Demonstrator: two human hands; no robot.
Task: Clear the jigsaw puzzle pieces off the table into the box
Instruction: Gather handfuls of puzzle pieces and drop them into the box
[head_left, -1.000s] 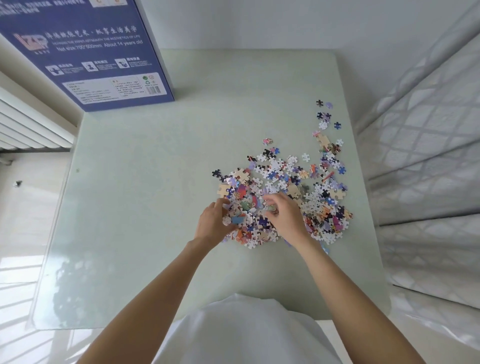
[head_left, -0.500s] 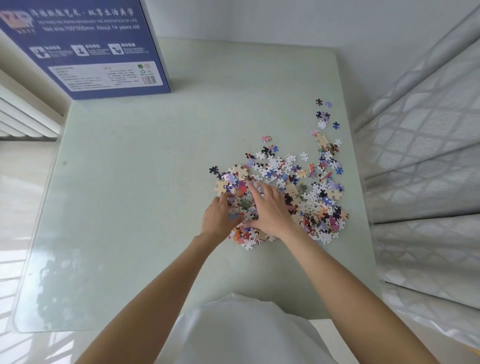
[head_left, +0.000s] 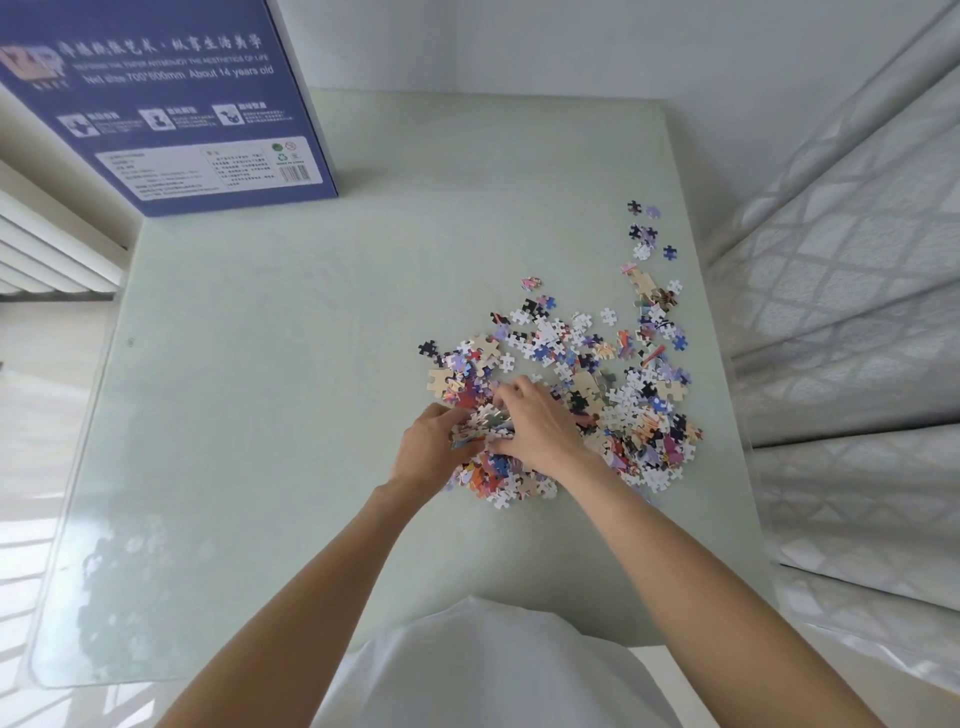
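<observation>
Left hand (head_left: 427, 448) and right hand (head_left: 537, 428) cupping together, fingers curling round clump of pieces (head_left: 480, 426) between them. Remaining pieces lying under and right of right hand. Box (head_left: 171, 98) standing far left of left hand. Risk: loose clump spilling through finger gaps during long carry.

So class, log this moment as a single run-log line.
step: gathering | left hand + right hand: cupping a clump of puzzle pieces | blue box: far left corner, apart | table: many pieces left
</observation>
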